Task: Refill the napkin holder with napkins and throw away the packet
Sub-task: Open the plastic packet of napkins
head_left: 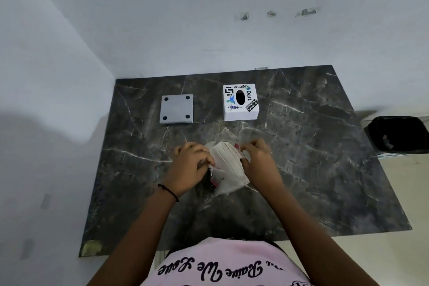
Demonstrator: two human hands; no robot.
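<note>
- Napkins [228, 165]: a white folded stack, held just above the middle of the dark marbled surface [325, 169], between both hands, near the person's edge of it.
- Packet [232, 133]: clear plastic wrap, loose around the stack; a crumpled part sticks up on the far side, and a bit with red and black print hangs below the left hand.
- Left hand [192, 162]: fingers curled tight, pinching the wrap and the left edge of the stack. A thin black band sits on the wrist.
- Right hand [257, 158]: fingers bent and closed on the right side of the stack and the wrap there; a small red mark on the wrap shows by the fingertips.
- Holder [240, 102]: a white box with an oval black slot on top and stickers around it, upright on the far part of the surface, well apart from the hands.
- Base [176, 109]: a grey square plate with four dark round feet at its corners, lying flat to the left of the holder, apart from it.
- Bin [399, 134]: black, lined with a black bag, beside the right edge of the surface, lower than it.
- Shirt [232, 264]: pink with black script, at the bottom edge of the view.
</note>
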